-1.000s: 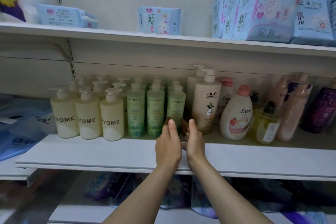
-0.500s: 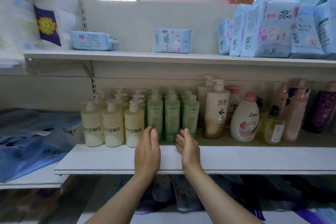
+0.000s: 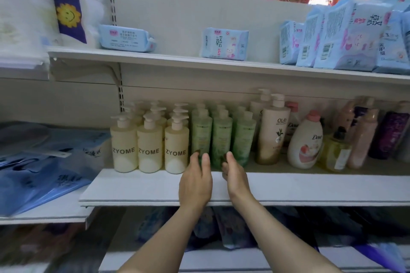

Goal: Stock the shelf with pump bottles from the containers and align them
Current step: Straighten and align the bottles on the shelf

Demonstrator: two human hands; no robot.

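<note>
Rows of cream ZYOME pump bottles (image 3: 149,148) stand on the white middle shelf (image 3: 288,186), with rows of green pump bottles (image 3: 221,137) right beside them. My left hand (image 3: 196,182) reaches to the base of the leftmost front green bottle, fingertips against it. My right hand (image 3: 235,175) is at the base of the middle and right front green bottles, fingers partly curled. Neither hand wraps around a bottle. The lower parts of the front green bottles are hidden behind my fingers.
To the right stand an Olay bottle (image 3: 274,131), a Dove bottle (image 3: 307,142) and several pink, yellow and purple bottles. Blue packs (image 3: 224,43) lie on the upper shelf. Blue plastic bags (image 3: 44,168) cover the left shelf. Dark bags sit on the shelf below.
Both hands have shifted left along the shelf front, from beside the Olay bottle to the bases of the front green bottles. The view has tilted up and turned left.
</note>
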